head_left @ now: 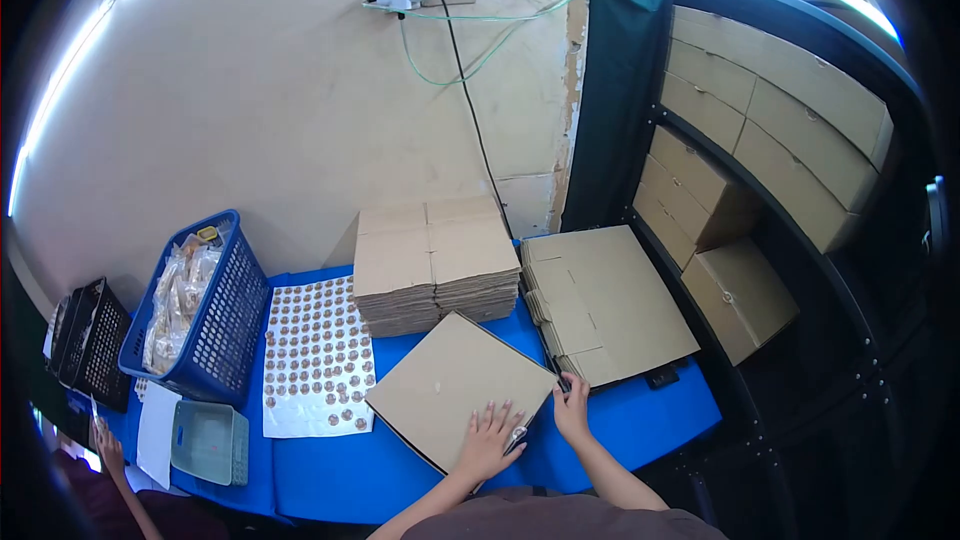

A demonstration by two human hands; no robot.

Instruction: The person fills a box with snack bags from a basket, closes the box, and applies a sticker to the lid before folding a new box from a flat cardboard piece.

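Note:
A closed flat brown cardboard box point(450, 375) lies turned at an angle on the blue-covered table, near its front edge. My left hand point(487, 443) rests flat on the box near its front corner, fingers spread. By that thumb is a small dark and whitish object point(517, 435) whose kind I cannot make out. My right hand point(571, 410) is at the box's right corner, fingers curled and pinched around something small and dark, largely hidden by the fingers.
Behind the box stands a stack of folded cardboard point(435, 240); flat cartons point(610, 305) lie right. Leftward are a sticker sheet point(315, 355), a blue basket point(225, 340) of bags and a greenish tray point(240, 450). Another person's hand point(108, 448) shows far left. Shelves hold boxes point(740, 295).

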